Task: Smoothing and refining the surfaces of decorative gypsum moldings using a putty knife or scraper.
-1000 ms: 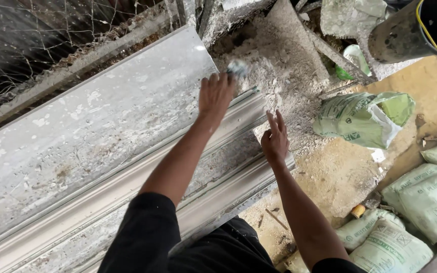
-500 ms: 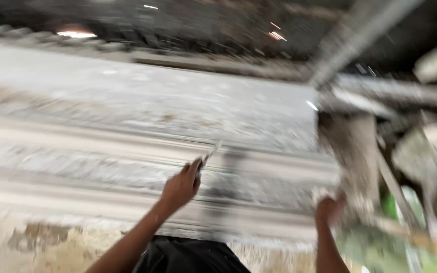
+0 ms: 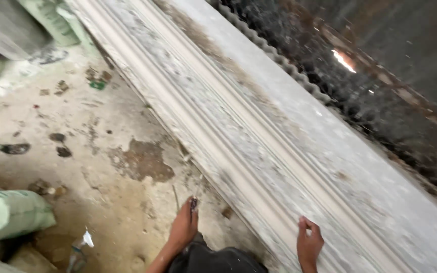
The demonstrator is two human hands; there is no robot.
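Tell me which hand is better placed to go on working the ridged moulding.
Probably the left hand: it grips a small thin tool whose tip meets the lower edge of the long moulding. The right hand holds nothing and merely rests on the ridges.

Green sacks [image 3: 6, 215] on the stained floor [image 3: 102, 151] — wire mesh [image 3: 380, 76] beyond

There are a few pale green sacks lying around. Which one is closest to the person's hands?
The bulging green sack at the lower left edge, lying beside the left hand. The other green sacks lie far off in the top left corner.
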